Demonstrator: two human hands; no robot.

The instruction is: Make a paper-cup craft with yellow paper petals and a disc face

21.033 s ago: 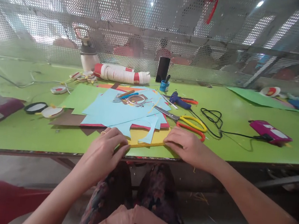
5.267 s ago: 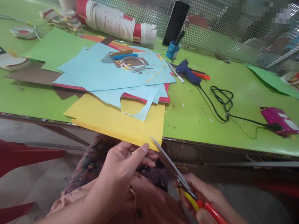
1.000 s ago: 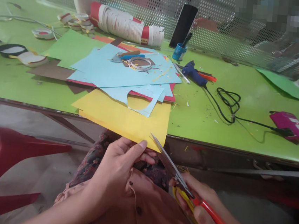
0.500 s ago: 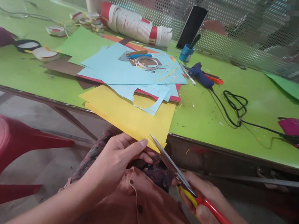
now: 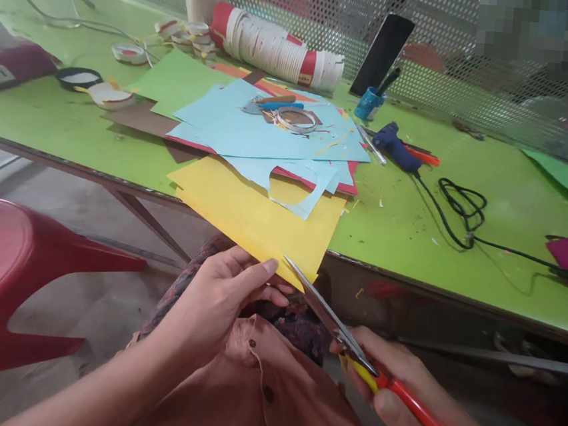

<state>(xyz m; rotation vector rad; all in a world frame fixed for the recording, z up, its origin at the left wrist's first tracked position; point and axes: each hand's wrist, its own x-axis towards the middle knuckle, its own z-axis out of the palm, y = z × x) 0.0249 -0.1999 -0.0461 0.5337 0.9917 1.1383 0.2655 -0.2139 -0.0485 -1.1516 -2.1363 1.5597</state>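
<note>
My left hand point(image 5: 237, 285) pinches the near edge of a yellow sheet of paper point(image 5: 259, 210), thumb on top and fingers beneath. In my right hand point(image 5: 393, 377) is a pair of scissors point(image 5: 338, 329) with red and yellow handles. One blade lies over the near right corner of the yellow sheet, its tip close to my left thumb; the other blade is mostly hidden. A light blue sheet with a round cut-out point(image 5: 297, 204) overlaps the far part of the yellow paper.
Stacked coloured sheets point(image 5: 212, 122) hold craft tools and a ring. Behind them lie nested paper cups point(image 5: 274, 48) and a phone point(image 5: 382, 55). A blue glue gun point(image 5: 395, 147) with its cord point(image 5: 460, 203) is at right. A red stool point(image 5: 1, 279) stands at left.
The view has shifted, so the table items sit slightly further right. Both hands, the scissors and the yellow paper keep nearly the same arrangement.
</note>
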